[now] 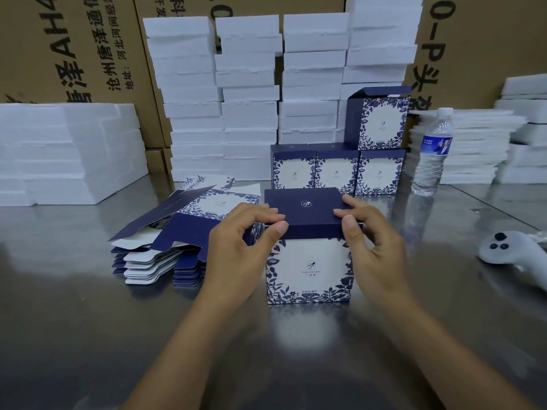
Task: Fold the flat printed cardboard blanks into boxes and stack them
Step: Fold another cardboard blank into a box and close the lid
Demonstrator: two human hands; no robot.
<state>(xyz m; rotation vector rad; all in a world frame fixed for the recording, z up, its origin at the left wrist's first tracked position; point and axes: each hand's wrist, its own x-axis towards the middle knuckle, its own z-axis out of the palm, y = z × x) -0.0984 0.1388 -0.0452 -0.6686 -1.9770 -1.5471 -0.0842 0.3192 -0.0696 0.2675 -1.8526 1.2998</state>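
A folded blue-and-white floral box (309, 270) stands upright on the steel table (88, 335), its dark blue lid down on top. My left hand (239, 244) pinches the lid's front left edge, thumb at the front and fingers on top. My right hand (370, 235) pinches the front right edge the same way. A pile of flat printed blanks (177, 232) lies to the left of the box. Behind it three finished boxes (337, 171) stand in a row, with a fourth box (377, 119) on top at the right, its top flap up.
Stacks of white foam pieces (248, 93) fill the back, with more at the left (68, 152) and right (473, 146). A water bottle (433, 152) stands right of the boxes. A white controller (515, 253) lies at the right. Brown cartons (74, 45) form the backdrop.
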